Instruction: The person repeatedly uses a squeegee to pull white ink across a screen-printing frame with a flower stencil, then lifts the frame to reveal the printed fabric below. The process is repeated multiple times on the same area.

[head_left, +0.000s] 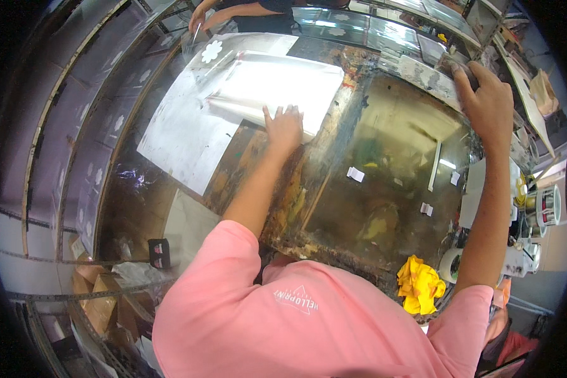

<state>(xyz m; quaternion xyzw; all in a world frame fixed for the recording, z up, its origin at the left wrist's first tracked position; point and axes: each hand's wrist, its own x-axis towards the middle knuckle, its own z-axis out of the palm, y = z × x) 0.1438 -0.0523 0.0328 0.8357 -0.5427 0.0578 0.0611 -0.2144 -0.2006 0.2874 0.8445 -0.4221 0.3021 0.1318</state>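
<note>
My left hand point(285, 129) lies with fingers spread on the near edge of a stack of shiny, clear-looking sheets point(290, 79). The stack rests partly over large white paper point(183, 135). At the upper right, my right hand point(490, 104) is raised with its fingers bent around a small dark grey thing, whose kind I cannot make out. This is at the far right end of a paint-stained grey bar point(422, 79). Below the bar is a glassy, stained panel point(365, 208) with a few small white paper pieces point(355, 174) on it.
Another person's hands point(211, 17) hold something thin at the far left, near a white flower-shaped print point(211, 51). Racks point(75, 145) with flower prints line the left. A crumpled yellow cloth point(420, 285) lies at the table's near right edge. Tubs point(547, 205) stand at right.
</note>
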